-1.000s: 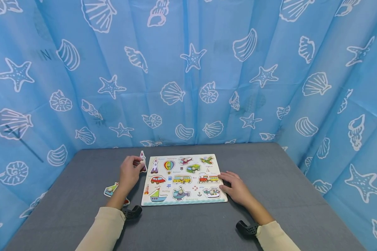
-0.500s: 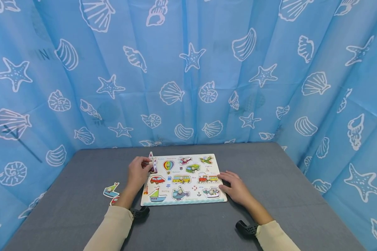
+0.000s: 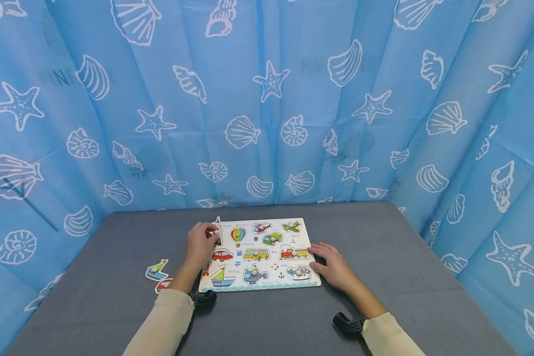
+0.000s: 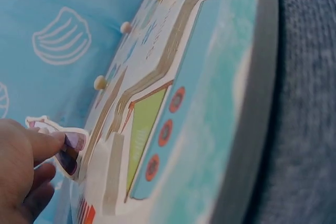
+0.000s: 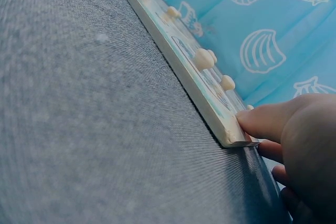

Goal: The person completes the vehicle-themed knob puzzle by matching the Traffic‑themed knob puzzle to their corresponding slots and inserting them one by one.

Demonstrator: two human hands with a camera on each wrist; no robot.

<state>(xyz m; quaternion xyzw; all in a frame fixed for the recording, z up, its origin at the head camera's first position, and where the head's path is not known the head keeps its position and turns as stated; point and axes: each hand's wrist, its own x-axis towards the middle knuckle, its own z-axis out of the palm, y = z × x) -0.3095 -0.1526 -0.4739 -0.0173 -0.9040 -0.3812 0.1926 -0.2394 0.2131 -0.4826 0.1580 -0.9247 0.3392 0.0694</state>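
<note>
A wooden peg puzzle board with vehicle pictures lies on the table. My left hand pinches a rocket puzzle piece by its knob, tilted over the rocket picture at the board's upper left. My right hand holds the board's right edge; in the right wrist view the thumb lies on top and the other fingers are at the side. A sailboat piece and a red car piece, partly behind the left forearm, lie left of the board.
Knobbed pieces, among them a train, a bus and a submarine, sit on the board. The grey table stretches around it, with a blue shell-print curtain along the back and sides.
My left hand has carried the rocket piece rightward from beside the board to over its upper left corner. The red car piece has come more into view. My right hand stays put.
</note>
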